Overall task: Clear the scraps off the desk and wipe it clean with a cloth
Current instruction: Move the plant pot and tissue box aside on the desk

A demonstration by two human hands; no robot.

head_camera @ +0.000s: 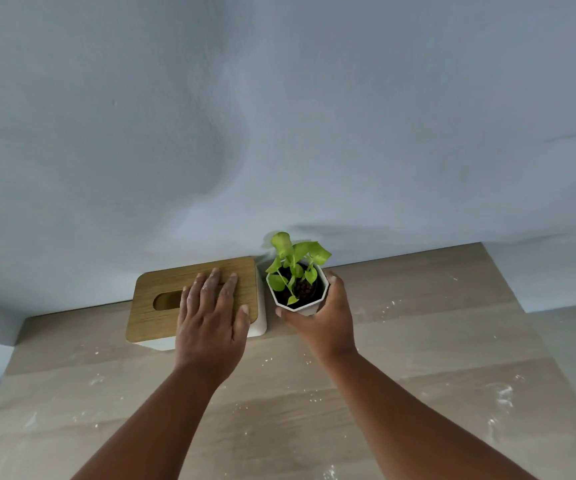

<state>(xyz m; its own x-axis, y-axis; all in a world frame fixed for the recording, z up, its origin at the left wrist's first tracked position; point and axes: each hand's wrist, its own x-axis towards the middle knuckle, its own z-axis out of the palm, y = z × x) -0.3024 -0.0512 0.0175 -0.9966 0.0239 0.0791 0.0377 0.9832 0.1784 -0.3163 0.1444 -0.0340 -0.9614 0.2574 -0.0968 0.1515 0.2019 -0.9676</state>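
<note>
A light wooden desk (435, 327) stands against a pale wall, dusted with white powder and small crumbs (502, 393). At its back sits a white tissue box with a wooden lid (162, 299). My left hand (210, 320) lies flat on that lid, fingers straight, thumb over the right edge. Right beside the box is a small white faceted pot with a green plant (297, 282). My right hand (324, 320) grips the pot from the front and right side. No cloth is in view.
The pale blue wall (279, 116) rises directly behind the box and pot. The desk's left edge (6, 372) and right edge (528, 317) are both visible. White smears lie across the front right of the desk.
</note>
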